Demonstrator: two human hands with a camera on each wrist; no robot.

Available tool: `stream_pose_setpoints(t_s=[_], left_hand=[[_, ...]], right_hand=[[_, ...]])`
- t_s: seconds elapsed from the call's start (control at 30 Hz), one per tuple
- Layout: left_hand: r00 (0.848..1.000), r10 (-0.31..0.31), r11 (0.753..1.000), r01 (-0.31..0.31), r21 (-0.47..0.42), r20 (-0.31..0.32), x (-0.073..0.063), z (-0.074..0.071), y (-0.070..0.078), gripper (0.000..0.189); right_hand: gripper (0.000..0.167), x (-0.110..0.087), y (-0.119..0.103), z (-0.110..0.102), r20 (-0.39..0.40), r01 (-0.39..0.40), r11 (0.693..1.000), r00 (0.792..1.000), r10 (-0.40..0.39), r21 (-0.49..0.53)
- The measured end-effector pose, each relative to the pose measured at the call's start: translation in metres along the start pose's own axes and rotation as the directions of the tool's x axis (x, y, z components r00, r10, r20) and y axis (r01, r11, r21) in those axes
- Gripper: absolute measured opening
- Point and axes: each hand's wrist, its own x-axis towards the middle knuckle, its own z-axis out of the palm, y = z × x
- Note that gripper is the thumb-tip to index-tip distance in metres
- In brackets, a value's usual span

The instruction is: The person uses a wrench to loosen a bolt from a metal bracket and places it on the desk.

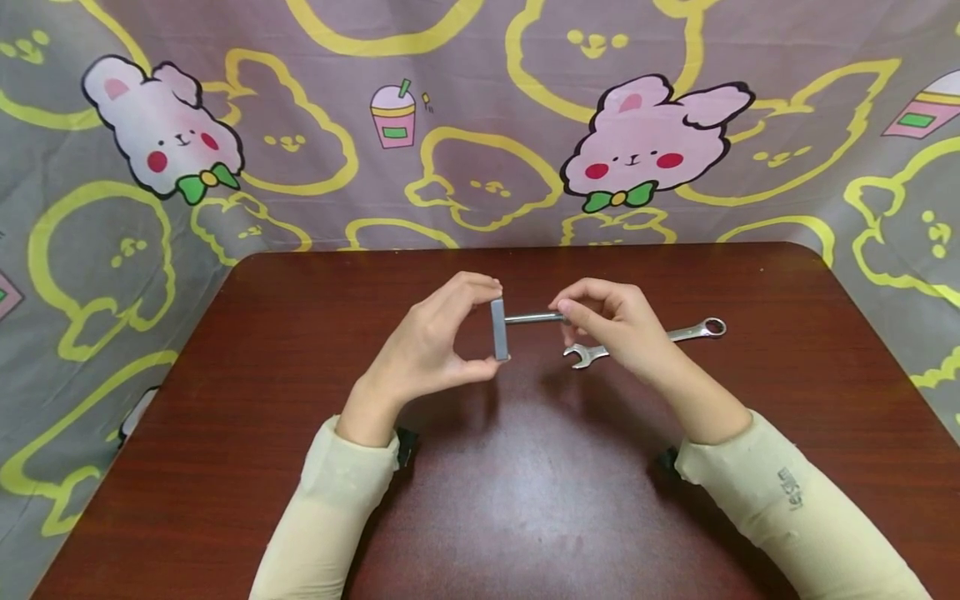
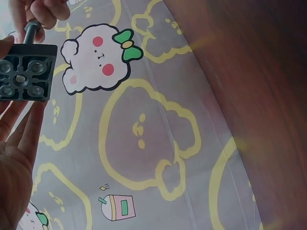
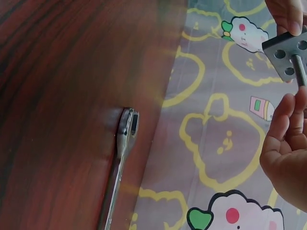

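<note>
My left hand (image 1: pixel 427 337) grips a square grey plate (image 1: pixel 499 332) by its top and bottom edges, fingers above and thumb below, holding it upright over the table. A threaded bolt (image 1: pixel 531 317) sticks out from the plate towards the right. At the bolt's far end, my right hand (image 1: pixel 618 325) pinches it between thumb and fingers. In the left wrist view the plate (image 2: pixel 45 72) shows a ribbed face with several round recesses, and a hexagonal piece (image 2: pixel 32 24) sits on the bolt's end. The right wrist view shows the plate's flat face (image 3: pixel 282 43) with holes around the bolt (image 3: pixel 300 69).
A combination wrench (image 1: pixel 688 333) lies on the dark red-brown table (image 1: pixel 262 467), partly behind my right hand; its ring end points right, its open end left. A patterned cloth (image 1: pixel 480 100) hangs around the table's back and sides.
</note>
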Motion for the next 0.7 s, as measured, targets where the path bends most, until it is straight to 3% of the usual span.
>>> stream_pose_setpoints(t_s=[0.3,0.43,0.53,0.7], left_hand=[[1.0,-0.016,1.0,0.016,0.009,-0.002,0.001,-0.003,-0.001,0.061],[1.0,-0.019,1.0,0.019,0.012,-0.002,0.001,-0.004,-0.001,0.061],[1.0,-0.023,1.0,0.023,0.009,-0.004,0.001,-0.004,-0.001,0.062],[1.0,-0.028,1.0,0.028,-0.009,-0.01,0.002,-0.002,-0.001,0.064]], right_hand=[[0.022,-0.002,-0.002,0.006,-0.046,-0.005,0.999,0.999,0.007,0.043],[0.024,-0.003,-0.002,0.008,-0.08,0.008,1.0,0.997,-0.007,0.014],[0.024,-0.004,-0.001,0.01,-0.114,0.051,0.999,0.992,-0.051,0.004],[0.02,-0.004,0.001,0.013,-0.145,0.182,0.979,0.975,-0.167,0.096]])
